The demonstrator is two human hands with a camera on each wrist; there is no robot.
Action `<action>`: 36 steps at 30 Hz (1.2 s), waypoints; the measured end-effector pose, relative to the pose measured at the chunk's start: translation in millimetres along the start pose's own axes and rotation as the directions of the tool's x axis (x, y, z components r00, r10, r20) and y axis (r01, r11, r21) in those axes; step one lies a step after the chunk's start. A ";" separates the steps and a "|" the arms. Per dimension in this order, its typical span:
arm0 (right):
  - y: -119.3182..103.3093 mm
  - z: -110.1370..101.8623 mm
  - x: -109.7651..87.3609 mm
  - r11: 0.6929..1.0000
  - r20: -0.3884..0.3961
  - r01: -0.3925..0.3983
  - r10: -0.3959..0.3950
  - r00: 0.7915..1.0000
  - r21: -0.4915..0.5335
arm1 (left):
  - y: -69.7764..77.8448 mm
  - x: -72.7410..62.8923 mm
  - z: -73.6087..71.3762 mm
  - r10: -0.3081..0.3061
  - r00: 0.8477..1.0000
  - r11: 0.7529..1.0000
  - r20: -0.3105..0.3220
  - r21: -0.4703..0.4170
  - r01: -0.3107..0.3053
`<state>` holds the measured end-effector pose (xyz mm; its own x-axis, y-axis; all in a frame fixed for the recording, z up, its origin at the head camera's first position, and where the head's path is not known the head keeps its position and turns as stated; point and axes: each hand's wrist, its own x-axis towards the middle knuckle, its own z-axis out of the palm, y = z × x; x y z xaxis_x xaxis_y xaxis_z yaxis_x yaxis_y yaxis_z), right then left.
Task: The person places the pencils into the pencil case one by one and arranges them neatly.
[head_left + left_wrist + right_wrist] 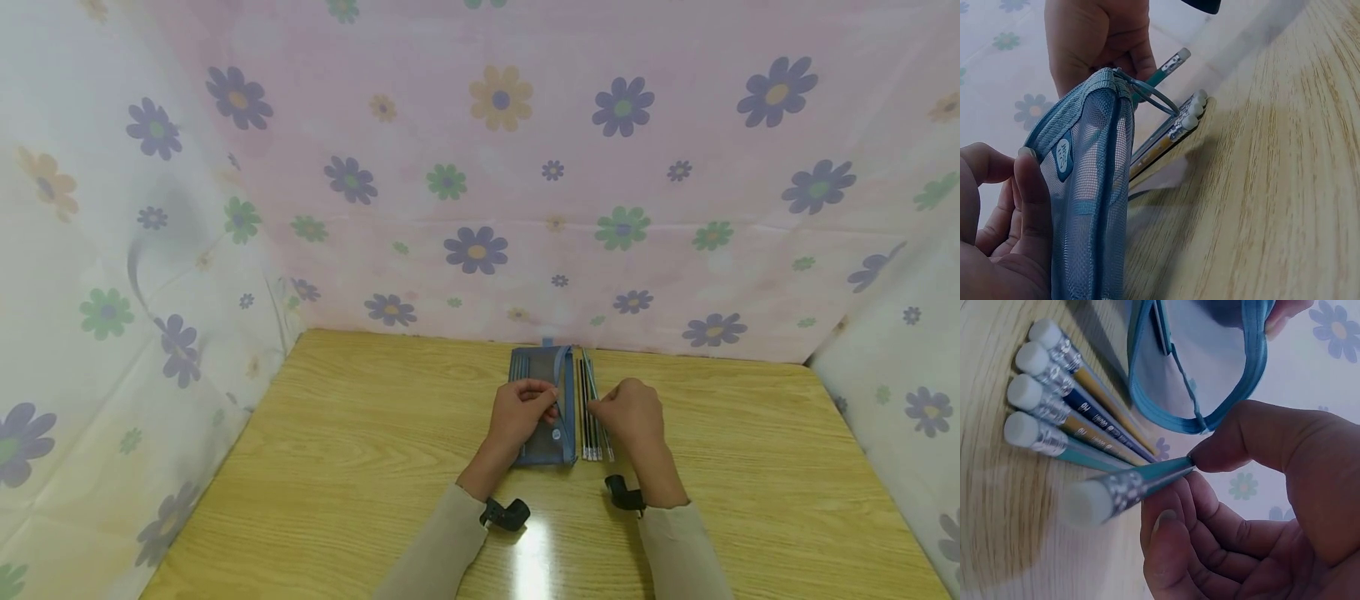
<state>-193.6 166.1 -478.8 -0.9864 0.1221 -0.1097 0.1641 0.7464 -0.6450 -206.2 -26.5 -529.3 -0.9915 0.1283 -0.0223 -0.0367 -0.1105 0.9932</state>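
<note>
A blue mesh pencil case (538, 454) lies upright-ended on the table, its zipped mouth (1194, 422) spread open toward the right. My left hand (517, 414) pinches the upper edge of the case between thumb and fingertips, beside its small oval label (1063, 155). Between thumb and fingers my right hand (634, 414) pinches a teal pencil (1166, 467), its white eraser end pointing toward me. Several more pencils (591, 429) lie side by side on the table between the case and my right hand. Slim pencil-like sticks (520, 365) show through the mesh at the left of the case.
The wood-grain table (360, 450) extends to both sides and in front. A flower-patterned cloth (420, 192) hangs behind it and along both sides. Black wrist devices (507, 515) sit on both wrists, low over the table.
</note>
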 end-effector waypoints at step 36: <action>-9.5 24.2 5.4 0.967 0.083 0.000 -0.021 0.996 0.254 | 1.8 0.4 0.7 -0.022 1.000 1.000 -0.012 -0.022 0.022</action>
<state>-200.4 143.8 -491.5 -0.9861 0.0514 -0.1583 0.1599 0.5560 -0.8156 -206.6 -25.9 -527.4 -0.9919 0.1187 -0.0460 -0.0614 -0.1291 0.9897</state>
